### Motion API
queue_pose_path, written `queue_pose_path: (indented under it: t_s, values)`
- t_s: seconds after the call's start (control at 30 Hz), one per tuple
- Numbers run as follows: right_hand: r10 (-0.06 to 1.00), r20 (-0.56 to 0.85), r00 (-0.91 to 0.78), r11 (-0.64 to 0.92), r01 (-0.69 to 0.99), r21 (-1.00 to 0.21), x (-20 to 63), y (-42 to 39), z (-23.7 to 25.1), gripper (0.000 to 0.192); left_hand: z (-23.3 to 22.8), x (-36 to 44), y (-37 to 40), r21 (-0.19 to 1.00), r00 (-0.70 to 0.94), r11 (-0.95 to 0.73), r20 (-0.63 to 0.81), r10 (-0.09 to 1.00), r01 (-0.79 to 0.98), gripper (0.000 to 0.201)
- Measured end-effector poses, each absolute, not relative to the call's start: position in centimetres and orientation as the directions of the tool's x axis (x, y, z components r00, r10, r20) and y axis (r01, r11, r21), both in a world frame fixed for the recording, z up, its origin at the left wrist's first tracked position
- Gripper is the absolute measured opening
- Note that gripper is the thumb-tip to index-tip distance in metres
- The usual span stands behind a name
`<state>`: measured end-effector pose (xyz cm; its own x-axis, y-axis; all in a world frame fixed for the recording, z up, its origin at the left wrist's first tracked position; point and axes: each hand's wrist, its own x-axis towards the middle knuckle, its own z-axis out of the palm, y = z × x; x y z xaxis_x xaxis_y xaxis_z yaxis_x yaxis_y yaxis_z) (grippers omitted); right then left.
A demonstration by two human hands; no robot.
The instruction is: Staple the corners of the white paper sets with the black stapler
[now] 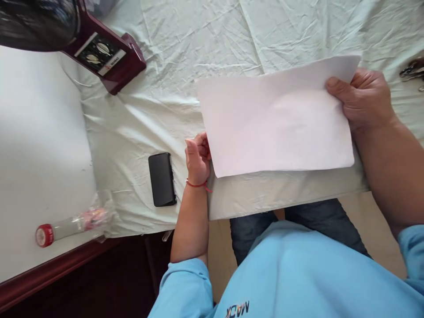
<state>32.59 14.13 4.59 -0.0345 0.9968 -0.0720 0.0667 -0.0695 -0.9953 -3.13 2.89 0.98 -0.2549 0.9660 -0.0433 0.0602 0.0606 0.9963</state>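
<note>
Two hands [198, 157] [362, 99] hold one paper sheet [278, 119].

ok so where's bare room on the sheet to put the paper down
Bare sheet lies above the paper, between the maroon base and the keys. Another patch sits between base and phone. It is crowded at the near edge: left hand, phone, bottle.

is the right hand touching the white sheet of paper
Touching. In the head view the right hand pinches the far right corner of the white sheet of paper, thumb lying on top of it.
</note>
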Motion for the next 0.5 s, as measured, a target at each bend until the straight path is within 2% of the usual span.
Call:
queue_pose_path:
  t_s: [0.1, 0.17, 0.37, 0.43, 0.5]
  values:
    - [0.996, -0.063, -0.070, -0.059, 0.061, -0.996, 32.53, 14.09, 4.47, 0.037, 1.42, -3.18, 3.18, 0.995, -0.253, 0.020, 0.007, 0.967, 0.101, 0.064]
    - [0.994, -0.054, -0.096, -0.050, 0.041, -0.998, 32.59, 14.01, 4.52, 0.038, 1.74, -3.22, 3.38, 0.990, -0.251, 0.035, 0.000, 0.968, 0.137, 0.057]
    - [0.954, -0.054, -0.294, -0.077, -0.067, -0.995, 32.93, 13.83, 4.97, 0.049, 1.73, -3.56, 3.64, 0.990, -0.454, -0.032, 0.090, 0.886, 0.134, 0.075]
    - [0.937, -0.088, -0.338, -0.092, 0.004, -0.996, 32.96, 13.67, 4.95, 0.051, 1.52, -3.68, 3.66, 0.990, -0.480, -0.038, 0.097, 0.872, 0.132, 0.075]
    - [0.946, -0.101, -0.308, -0.069, 0.114, -0.991, 32.90, 13.53, 4.73, 0.045, 1.35, -3.77, 3.66, 0.993, -0.469, -0.034, 0.083, 0.879, 0.112, 0.072]
